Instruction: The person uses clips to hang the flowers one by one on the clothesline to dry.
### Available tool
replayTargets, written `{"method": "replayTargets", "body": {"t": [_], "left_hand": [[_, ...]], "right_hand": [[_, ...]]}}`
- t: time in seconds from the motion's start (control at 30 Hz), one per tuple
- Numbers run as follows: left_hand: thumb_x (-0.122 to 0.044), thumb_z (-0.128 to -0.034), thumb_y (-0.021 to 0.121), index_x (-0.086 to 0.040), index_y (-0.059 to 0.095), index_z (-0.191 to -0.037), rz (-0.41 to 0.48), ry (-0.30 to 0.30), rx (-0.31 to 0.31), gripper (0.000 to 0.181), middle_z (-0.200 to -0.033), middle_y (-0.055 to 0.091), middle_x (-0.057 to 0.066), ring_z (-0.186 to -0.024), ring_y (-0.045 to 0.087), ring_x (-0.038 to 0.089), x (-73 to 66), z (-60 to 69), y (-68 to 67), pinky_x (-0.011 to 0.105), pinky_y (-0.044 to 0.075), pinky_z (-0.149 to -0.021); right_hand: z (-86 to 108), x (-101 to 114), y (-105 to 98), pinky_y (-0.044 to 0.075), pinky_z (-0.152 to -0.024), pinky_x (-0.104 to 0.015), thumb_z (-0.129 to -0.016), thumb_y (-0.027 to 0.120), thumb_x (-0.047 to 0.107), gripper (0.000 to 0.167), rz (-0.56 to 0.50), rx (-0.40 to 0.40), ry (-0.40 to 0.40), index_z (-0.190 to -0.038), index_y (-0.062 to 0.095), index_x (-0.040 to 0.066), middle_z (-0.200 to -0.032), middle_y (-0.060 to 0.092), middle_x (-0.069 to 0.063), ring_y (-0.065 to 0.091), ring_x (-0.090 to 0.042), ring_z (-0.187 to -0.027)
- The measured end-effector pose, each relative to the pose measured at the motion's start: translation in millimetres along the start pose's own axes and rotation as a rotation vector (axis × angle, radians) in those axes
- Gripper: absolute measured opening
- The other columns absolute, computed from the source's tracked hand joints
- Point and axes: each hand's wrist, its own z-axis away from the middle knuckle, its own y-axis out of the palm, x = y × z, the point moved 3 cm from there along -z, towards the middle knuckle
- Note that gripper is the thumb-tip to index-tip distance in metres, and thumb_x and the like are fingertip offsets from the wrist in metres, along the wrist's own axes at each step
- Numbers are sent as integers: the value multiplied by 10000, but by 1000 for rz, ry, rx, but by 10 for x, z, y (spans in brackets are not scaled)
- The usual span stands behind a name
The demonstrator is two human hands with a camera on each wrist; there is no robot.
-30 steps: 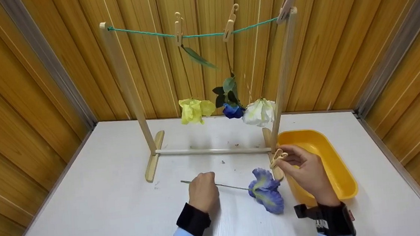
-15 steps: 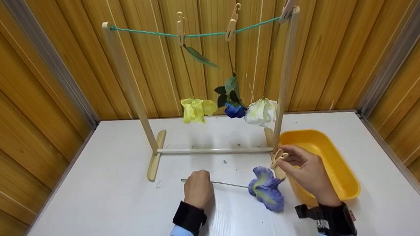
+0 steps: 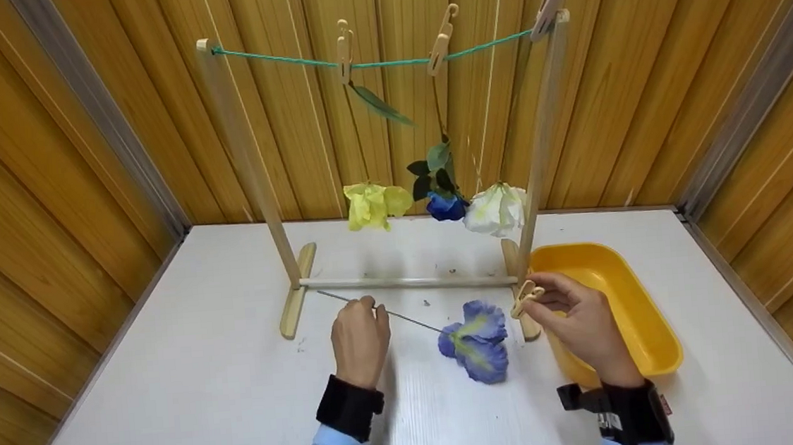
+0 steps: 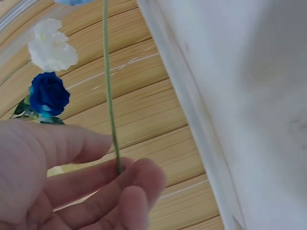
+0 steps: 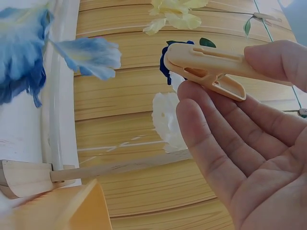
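Note:
My left hand (image 3: 362, 342) pinches the thin green stem (image 4: 109, 86) of a purple-blue artificial iris (image 3: 478, 343); the bloom points right. In my right hand (image 3: 581, 321), thumb and fingers hold a beige clothespin (image 5: 206, 62) by the rack's right foot. Above, a green cord (image 3: 391, 63) runs between the posts of a wooden rack (image 3: 262, 183). Clothespins on it carry a yellow flower (image 3: 372, 207) and a blue rose (image 3: 445, 206), both hanging head down. A white flower (image 3: 496, 211) hangs at the right post, below a pinkish clothespin (image 3: 550, 12).
A yellow plastic bin (image 3: 648, 316) stands on the white table (image 3: 171, 410) right of the rack, partly behind my right hand. Wood-patterned walls (image 3: 78, 134) enclose the back and sides. The rack's bottom bar (image 3: 408, 282) crosses just beyond my left hand.
My left hand has moved forward and slightly left with the iris, whose bloom has shifted left and up and whose stem now slants more. The right hand keeps its hold on the clothespin.

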Motion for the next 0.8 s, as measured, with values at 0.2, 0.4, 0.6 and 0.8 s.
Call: {"method": "replayTargets", "body": {"t": [0.2,0.4,0.6,0.8], "left_hand": [[36,-831,779,18,704,-841,52,73,-199,78,-740,650,127,-646,657,270,-47,-33,-99,396,548,-581],[28,-869,763,-8,625,-1024,140,122,-321,211,-811,664,90,-655,662,221,-113,-56,-194,345,546,-568],[40,-878,755,-16,474,-1075,261,49,-320,348,-823,655,92,-679,678,223,-159,-77,-285,368,521,-539],[58,-894,738,14,494,-1138,439,37,-286,348,-834,679,79,-716,692,211,-207,-96,-385,308,520,-564]], "right_hand": [[-13,-3,14,552,-769,-142,-862,760,-95,339,-6,8,32,-1194,693,-91,-1013,746,-202,689,6,-863],[-20,-14,42,561,-766,-154,-855,769,-91,331,9,12,65,-1179,699,-90,-1008,752,-179,694,-14,-841],[-9,18,71,564,-770,-157,-860,773,-78,326,2,24,65,-1179,705,-74,-1007,753,-151,696,-33,-842],[0,53,110,562,-768,-156,-857,776,-75,325,6,34,37,-1175,720,-34,-968,756,-106,698,-49,-839]]}}
